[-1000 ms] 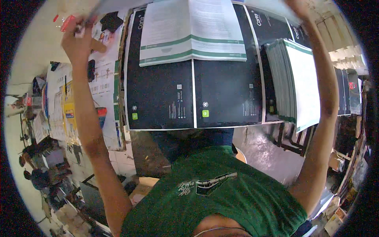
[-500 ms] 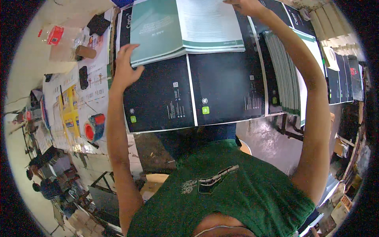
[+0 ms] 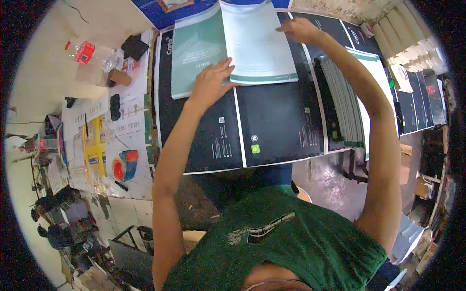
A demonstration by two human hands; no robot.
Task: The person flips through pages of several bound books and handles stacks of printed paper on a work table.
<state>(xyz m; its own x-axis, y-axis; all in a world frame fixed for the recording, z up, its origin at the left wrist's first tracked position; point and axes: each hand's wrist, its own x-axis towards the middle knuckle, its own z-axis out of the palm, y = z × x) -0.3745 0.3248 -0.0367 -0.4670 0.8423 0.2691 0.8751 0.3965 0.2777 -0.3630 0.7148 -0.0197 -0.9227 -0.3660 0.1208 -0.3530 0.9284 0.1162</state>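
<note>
Left hand (image 3: 211, 85) on sheets (image 3: 259, 46) — printed, green-banded

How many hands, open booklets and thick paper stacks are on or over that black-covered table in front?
Hands: 2, the left hand and right hand
Open booklet: 1
Thick paper stack: 1
Total: 4

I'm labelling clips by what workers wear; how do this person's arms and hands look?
The left hand and right hand are ungloved, with no watch or bracelet showing. Both arms are bare up to the short sleeves of a dark green shirt with a pale and dark chest print.
</note>
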